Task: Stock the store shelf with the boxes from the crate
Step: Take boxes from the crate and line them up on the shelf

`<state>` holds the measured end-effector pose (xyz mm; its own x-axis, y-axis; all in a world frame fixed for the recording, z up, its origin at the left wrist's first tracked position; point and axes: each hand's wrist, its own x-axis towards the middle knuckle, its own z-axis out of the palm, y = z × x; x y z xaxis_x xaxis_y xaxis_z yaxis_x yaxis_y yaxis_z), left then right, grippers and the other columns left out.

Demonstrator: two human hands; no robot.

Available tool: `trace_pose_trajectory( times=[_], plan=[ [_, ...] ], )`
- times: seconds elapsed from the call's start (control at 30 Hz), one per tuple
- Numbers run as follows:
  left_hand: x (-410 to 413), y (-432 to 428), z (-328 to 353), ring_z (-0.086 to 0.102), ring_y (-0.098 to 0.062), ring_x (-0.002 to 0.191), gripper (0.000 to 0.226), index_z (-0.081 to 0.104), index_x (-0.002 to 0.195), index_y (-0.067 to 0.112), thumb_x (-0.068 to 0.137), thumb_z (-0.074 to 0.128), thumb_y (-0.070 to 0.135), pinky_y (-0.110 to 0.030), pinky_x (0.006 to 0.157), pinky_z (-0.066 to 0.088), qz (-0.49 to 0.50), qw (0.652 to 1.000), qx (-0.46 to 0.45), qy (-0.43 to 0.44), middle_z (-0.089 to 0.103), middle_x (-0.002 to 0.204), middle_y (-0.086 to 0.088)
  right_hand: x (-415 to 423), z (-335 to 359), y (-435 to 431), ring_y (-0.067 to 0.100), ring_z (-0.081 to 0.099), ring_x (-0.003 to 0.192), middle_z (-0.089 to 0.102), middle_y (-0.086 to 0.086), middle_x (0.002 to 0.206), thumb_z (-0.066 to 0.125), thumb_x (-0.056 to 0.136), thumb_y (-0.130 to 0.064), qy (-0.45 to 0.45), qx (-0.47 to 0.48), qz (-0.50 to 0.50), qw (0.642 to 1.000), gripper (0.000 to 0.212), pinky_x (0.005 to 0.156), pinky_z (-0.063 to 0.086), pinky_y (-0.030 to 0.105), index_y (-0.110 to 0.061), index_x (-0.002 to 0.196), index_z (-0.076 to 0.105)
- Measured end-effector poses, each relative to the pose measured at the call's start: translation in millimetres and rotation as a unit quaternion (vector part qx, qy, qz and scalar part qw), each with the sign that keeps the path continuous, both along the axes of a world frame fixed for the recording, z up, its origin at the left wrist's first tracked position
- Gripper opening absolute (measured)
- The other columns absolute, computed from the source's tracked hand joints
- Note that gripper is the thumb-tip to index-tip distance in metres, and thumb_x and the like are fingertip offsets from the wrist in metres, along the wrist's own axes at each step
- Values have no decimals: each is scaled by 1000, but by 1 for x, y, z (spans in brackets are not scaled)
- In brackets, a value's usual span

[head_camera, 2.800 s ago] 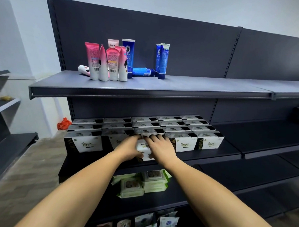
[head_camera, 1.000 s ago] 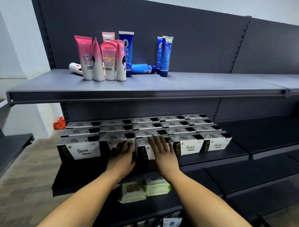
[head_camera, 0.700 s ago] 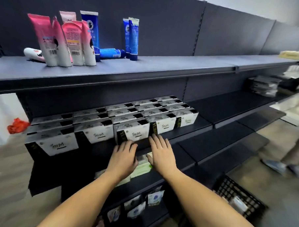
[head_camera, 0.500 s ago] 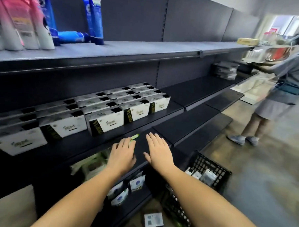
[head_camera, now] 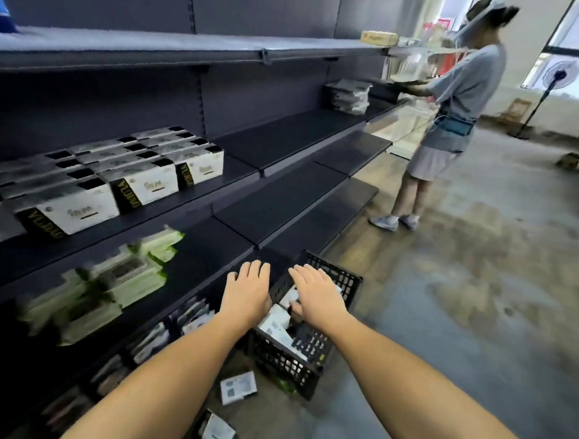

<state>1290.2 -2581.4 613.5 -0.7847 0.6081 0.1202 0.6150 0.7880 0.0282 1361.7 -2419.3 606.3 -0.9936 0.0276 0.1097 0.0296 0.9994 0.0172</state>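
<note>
A black plastic crate (head_camera: 312, 359) stands on the floor by the shelf unit, with white boxes (head_camera: 275, 321) lying inside it. My left hand (head_camera: 247, 292) and my right hand (head_camera: 316, 295) hover palm down over the crate's left half, fingers straight, holding nothing. Rows of white and black boxes (head_camera: 143, 183) fill the left part of the middle shelf (head_camera: 284, 146).
Green-and-white packs (head_camera: 126, 275) lie on the shelf below. Small packets (head_camera: 237, 388) lie on the floor by the crate. Another person (head_camera: 451, 120) stands at the shelves to the right. A standing fan (head_camera: 549, 88) is at the far right.
My view swung right and down from the stocked boxes to the crate. Both hands left the boxes on the shelf and dropped over the crate, holding nothing.
</note>
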Motion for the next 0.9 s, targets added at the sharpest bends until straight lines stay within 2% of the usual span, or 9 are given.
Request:
trace_pose_trajectory(
  times=[0.1,0.27,0.43,0.6,0.9],
  plan=[
    [29,47,-13,46,-24,123,54,44,133,14,84,59,31,-39,90,43,-11,1000,-5,-12,49,132,-2,31,-6,48,26,22,148,28,6,159,61,92,-36,-9,-5,-9,1000,76,120,16,42,-11,153,24],
    [57,100,-25,42,-24,128,56,37,138,15,89,55,37,-40,95,41,8,1000,-20,-20,44,136,-2,73,-12,113,26,23,147,30,7,158,65,90,-35,-19,-6,-14,1000,77,119,17,42,-11,153,26],
    [62,124,-38,42,-25,125,54,35,136,15,91,52,37,-40,92,42,37,997,-44,-46,43,133,-3,89,-18,155,27,24,147,31,6,157,66,89,-37,-22,-4,-25,999,80,119,17,42,-12,153,27],
    [47,136,-50,46,-26,119,54,38,136,14,89,54,35,-39,87,43,47,996,-43,-66,46,128,-3,72,-30,172,25,20,147,27,5,158,64,91,-35,-32,-8,-21,999,78,119,14,39,-13,153,23],
    [-37,156,-78,48,-26,115,48,38,130,15,90,54,35,-38,84,42,83,989,-43,-112,46,124,-4,-22,-47,205,24,17,149,24,2,160,65,91,-37,-90,10,0,996,80,120,13,39,-16,154,21]
  ],
)
